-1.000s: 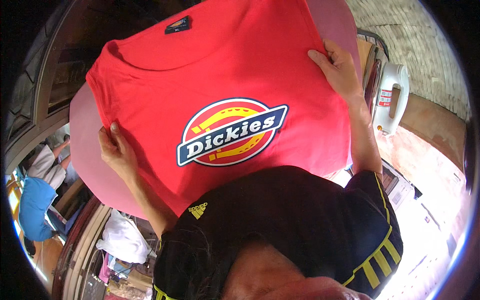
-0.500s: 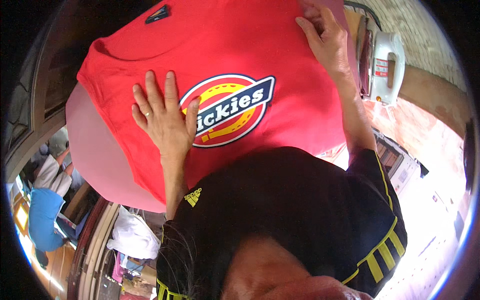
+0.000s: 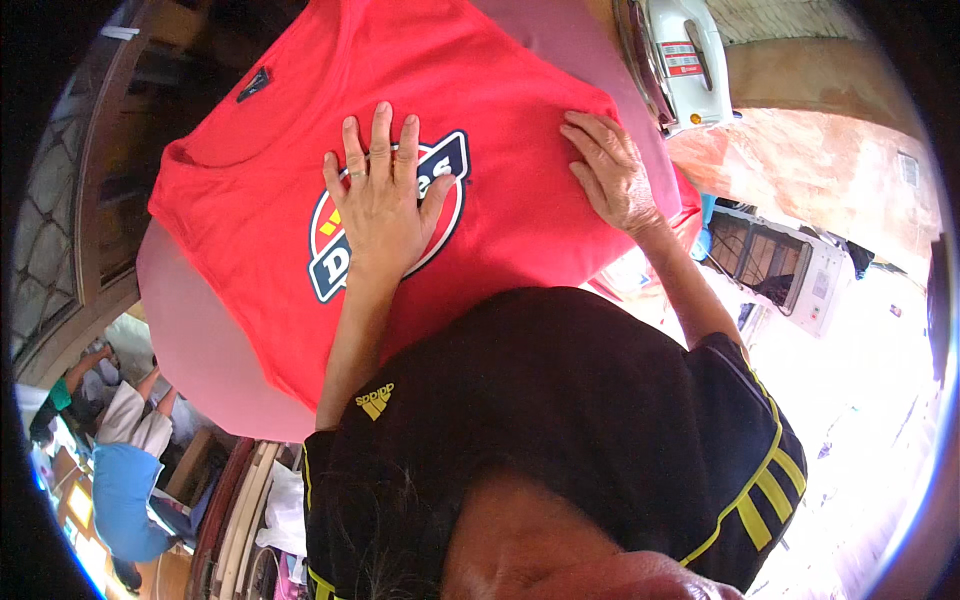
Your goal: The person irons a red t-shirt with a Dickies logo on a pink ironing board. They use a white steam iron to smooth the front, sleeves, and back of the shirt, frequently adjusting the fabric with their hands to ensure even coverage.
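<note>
Touching red shirt (image 3: 515,225): left grip (image 3: 385,215) spread flat, right grip (image 3: 610,178) half-curled.

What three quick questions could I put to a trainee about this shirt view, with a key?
1. True or false: the left hand covers part of the print on the red shirt.
2. The iron has a handle that is: A green; B white; C orange.
3. Fill in: the ring is worn on the ____ hand.

Key: 1 true; 2 B; 3 left.
</note>
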A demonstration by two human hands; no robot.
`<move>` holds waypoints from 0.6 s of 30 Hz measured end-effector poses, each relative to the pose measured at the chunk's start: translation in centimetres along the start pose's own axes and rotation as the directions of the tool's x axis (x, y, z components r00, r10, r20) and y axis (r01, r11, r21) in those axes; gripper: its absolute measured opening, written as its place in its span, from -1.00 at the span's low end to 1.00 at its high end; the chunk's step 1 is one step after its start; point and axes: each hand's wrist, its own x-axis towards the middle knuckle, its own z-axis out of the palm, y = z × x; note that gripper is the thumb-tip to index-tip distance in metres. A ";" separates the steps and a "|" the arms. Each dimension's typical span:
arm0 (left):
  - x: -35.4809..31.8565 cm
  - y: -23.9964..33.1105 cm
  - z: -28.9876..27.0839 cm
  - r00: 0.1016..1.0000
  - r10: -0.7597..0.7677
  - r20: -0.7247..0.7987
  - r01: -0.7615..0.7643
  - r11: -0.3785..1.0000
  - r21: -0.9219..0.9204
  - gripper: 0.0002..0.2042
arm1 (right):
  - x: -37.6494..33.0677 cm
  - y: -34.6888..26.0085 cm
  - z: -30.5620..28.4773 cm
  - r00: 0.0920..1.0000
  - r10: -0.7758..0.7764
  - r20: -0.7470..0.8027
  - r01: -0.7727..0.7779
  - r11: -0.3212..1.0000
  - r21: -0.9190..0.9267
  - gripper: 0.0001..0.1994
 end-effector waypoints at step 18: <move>-7.7 7.8 -0.1 0.934 -0.347 -0.089 0.348 0.937 0.001 -0.18 | -0.9 0.3 1.2 0.993 -0.103 -0.061 0.092 0.983 -0.160 -0.52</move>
